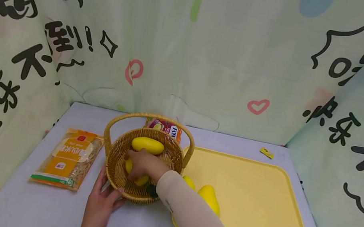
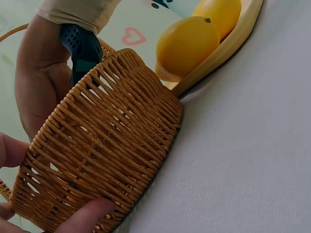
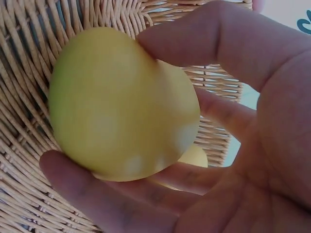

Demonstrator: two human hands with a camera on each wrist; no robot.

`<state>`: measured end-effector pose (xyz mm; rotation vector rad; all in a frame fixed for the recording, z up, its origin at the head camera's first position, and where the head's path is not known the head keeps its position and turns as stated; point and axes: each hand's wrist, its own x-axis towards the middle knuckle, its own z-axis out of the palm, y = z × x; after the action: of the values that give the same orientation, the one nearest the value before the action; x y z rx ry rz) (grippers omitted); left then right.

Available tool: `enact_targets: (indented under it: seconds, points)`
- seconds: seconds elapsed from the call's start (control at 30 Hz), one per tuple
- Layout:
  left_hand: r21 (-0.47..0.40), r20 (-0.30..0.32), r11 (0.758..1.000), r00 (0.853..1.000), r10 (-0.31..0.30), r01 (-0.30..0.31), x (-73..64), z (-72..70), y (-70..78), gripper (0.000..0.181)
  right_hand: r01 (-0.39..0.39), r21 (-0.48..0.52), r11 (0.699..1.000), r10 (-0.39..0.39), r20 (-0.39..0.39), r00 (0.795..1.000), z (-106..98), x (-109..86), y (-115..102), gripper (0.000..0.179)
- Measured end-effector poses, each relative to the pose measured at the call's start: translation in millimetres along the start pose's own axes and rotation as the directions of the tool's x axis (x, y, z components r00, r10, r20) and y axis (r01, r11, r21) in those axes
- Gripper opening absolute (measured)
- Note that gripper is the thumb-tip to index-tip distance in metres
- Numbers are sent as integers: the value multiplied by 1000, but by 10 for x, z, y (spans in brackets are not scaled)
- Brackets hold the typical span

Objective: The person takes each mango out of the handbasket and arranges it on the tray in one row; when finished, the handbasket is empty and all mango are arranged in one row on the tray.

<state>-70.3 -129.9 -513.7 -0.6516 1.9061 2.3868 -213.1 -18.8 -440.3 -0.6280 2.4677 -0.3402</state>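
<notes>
One smooth, rounded yellow fruit with a greenish side (image 3: 112,107) was what we had our eyes on, sitting in the front half of the round brown wicker basket (image 2: 107,131) with the tall arched handle. Our right hand (image 1: 144,165), in a cream sleeve (image 1: 201,218), was down in there grasping it, thumb on one side, fingers on the other. We honestly couldn't tell if the fruit touched the basket's floor. Our left hand (image 1: 100,208) wasn't clenched: its fingers were spread against the basket's outside at the front left. Farther back inside we could see a long yellow oval fruit (image 1: 148,145). To the left we had a clear-and-orange plastic bag (image 1: 65,160) lying flat; to the right, a big yellow rectangular tray (image 1: 260,208) with a pear-shaped yellow fruit (image 1: 209,199) near its left side. A purple-and-red packet (image 1: 166,128) peeked out behind the basket, and a tiny yellow packet (image 1: 267,153) lay beyond the tray.
</notes>
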Motion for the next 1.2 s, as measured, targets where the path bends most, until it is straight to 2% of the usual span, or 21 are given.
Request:
enact_targets:
  seconds: [0.23,0.4,0.63,0.83,0.93,1.07,1.2]
  points:
    - [-4,1,1000,1000,4,-4,-5,4,3,98,5,-78,997,-3,34,999,4,-20,-30,80]
    - [-6,1,1000,1000,5,-5,-16,6,4,98,3,-42,999,-1,53,999,1,-30,-25,84]
    - [0,-6,1000,1000,1,-1,1,-4,-11,98,1,-38,999,3,103,995,-4,-68,-2,81]
    - [2,-14,1000,1000,-8,8,17,-6,-19,99,-19,105,994,4,146,989,-12,-63,51,77]
    - [8,-16,1000,1000,-10,10,23,-5,-22,99,-19,137,990,-2,152,988,-19,-55,88,77]
    - [15,-17,1000,1000,-9,10,34,0,-25,99,29,131,991,-47,139,989,-44,-64,132,75]
    - [13,-16,1000,1000,-9,10,41,4,-30,98,93,130,987,-105,88,991,-92,-102,175,73]
